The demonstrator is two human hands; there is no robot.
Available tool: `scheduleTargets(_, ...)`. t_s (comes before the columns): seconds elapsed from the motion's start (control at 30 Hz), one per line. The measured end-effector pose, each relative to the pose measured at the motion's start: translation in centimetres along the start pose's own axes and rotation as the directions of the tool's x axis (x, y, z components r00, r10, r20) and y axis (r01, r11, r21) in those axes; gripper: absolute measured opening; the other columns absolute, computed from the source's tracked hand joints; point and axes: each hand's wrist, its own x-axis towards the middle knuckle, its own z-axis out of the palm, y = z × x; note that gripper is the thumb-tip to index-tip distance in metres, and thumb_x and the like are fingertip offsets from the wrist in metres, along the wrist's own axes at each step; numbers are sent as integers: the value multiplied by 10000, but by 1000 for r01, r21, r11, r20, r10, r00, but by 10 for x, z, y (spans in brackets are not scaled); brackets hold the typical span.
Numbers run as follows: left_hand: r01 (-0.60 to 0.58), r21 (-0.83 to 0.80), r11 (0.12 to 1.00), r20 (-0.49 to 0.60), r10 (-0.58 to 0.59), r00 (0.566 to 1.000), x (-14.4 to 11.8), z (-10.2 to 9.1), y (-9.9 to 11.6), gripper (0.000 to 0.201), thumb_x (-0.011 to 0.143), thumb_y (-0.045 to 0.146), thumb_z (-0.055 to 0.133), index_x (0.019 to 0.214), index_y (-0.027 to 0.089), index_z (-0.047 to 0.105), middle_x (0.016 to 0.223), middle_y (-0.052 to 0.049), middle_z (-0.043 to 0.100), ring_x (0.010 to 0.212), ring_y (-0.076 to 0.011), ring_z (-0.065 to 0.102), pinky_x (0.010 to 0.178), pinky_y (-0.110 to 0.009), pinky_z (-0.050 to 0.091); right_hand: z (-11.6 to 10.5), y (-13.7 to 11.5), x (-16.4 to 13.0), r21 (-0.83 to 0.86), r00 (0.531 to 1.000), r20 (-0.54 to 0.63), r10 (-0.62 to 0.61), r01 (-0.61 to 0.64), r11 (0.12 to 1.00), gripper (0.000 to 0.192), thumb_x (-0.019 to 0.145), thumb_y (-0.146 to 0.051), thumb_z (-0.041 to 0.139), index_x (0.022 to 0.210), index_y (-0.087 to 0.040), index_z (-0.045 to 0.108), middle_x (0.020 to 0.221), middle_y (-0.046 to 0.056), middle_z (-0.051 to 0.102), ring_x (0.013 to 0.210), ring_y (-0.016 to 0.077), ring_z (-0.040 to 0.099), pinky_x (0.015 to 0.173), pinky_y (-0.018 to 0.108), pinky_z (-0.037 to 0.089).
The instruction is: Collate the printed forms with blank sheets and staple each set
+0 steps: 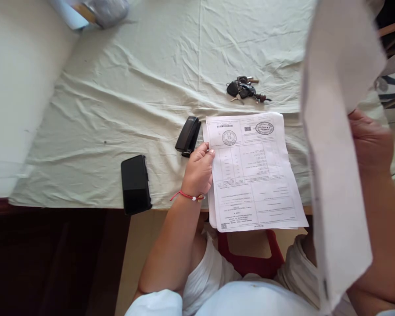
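My left hand (200,169), with a red string bracelet at the wrist, pinches the left edge of a stack of printed forms (253,175). The top form carries two round stamps and a barcode, and its print is upside down to me. The stack's lower part juts past the table's front edge. On the right, my right hand (371,140) is closed on raised sheets of paper (339,153), which stand nearly edge-on and bend; they partly hide its fingers. Just beyond my left hand lies a black stapler (188,135).
A black phone (135,184) lies at the table's front edge, left of my arm. A bunch of keys (246,89) rests beyond the forms on the wrinkled pale green tablecloth (151,79). Below the table is a red stool (250,259). A plastic-wrapped item (108,12) sits at the far left.
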Motion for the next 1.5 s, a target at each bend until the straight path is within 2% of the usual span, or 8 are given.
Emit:
scheduleTargets(0.13, 10, -18, 1000, -7, -10, 1000, 2, 1, -2, 199, 755, 178, 687, 953, 171, 667, 1017, -77, 799, 1161, -278, 716, 1014, -435, 571, 21, 0, -6, 164, 988, -63, 138, -126, 978, 286, 616, -115, 756, 876, -227, 795, 914, 22, 771, 839, 216, 736, 770, 384, 617)
scheduleTargets(0.23, 14, -20, 1000, -11, -14, 1000, 4, 2, -4, 201, 719, 185, 713, 915, 172, 668, 999, -77, 797, 1177, -290, 708, 1028, -438, 565, 23, 10, -4, 137, 987, -83, 139, -127, 982, 311, 604, -100, 751, 890, -215, 791, 883, 5, 768, 778, 155, 708, 763, 293, 583)
scheduleTargets(0.37, -2, -28, 1000, 7, 2, 1000, 5, 2, -5, 165, 719, 193, 713, 877, 176, 669, 1000, -80, 793, 1205, -294, 694, 1042, -443, 560, 22, 17, -3, 29, 990, -75, 117, -115, 993, 236, 653, -151, 787, 878, -219, 764, 821, -11, 745, 704, 108, 653, 657, 217, 521)
scheduleTargets(0.57, -5, -14, 1000, 11, 5, 1000, 5, 2, -7, 149, 787, 181, 662, 934, 176, 687, 1034, -76, 790, 1219, -268, 686, 1054, -430, 552, 24, 16, -7, -72, 993, 0, 121, -121, 990, 144, 707, -215, 776, 837, -210, 714, 747, -16, 696, 621, 93, 571, 532, 192, 439)
scheduleTargets(1.1, -34, -56, 998, -19, 33, 999, 9, 6, -11, 140, 806, 196, 679, 945, 177, 673, 958, -58, 780, 1176, -249, 705, 1053, -395, 546, 38, 13, -17, -34, 981, 97, 170, -168, 985, 92, 735, -176, 723, 820, -211, 713, 761, -14, 696, 604, 97, 570, 520, 199, 441)
scheduleTargets(1.23, -74, -38, 997, -99, 70, 993, 10, 6, -14, 136, 820, 264, 726, 907, 190, 652, 918, -39, 753, 1144, -232, 704, 1061, -381, 530, 40, 11, -19, -27, 977, 120, 175, -173, 985, 101, 744, -188, 733, 842, -212, 724, 740, -13, 687, 612, 100, 575, 528, 196, 446)
scheduleTargets(1.4, -71, -18, 997, 49, 72, 996, 7, 9, -13, 194, 788, 246, 746, 966, 201, 682, 1055, -54, 778, 1224, -256, 671, 1070, -405, 526, 40, 11, -21, -60, 975, 153, 164, -156, 986, 100, 763, -234, 723, 859, -212, 704, 749, -17, 679, 605, 97, 562, 512, 195, 432)
scheduleTargets(1.5, -84, -52, 995, 58, 87, 995, 5, 10, -11, 221, 774, 221, 742, 989, 220, 692, 1117, -47, 787, 1260, -258, 659, 1064, -408, 533, 37, 13, -21, -158, 983, 154, 100, -75, 985, 81, 782, -237, 702, 857, -210, 690, 772, -19, 678, 616, 83, 545, 518, 190, 412)
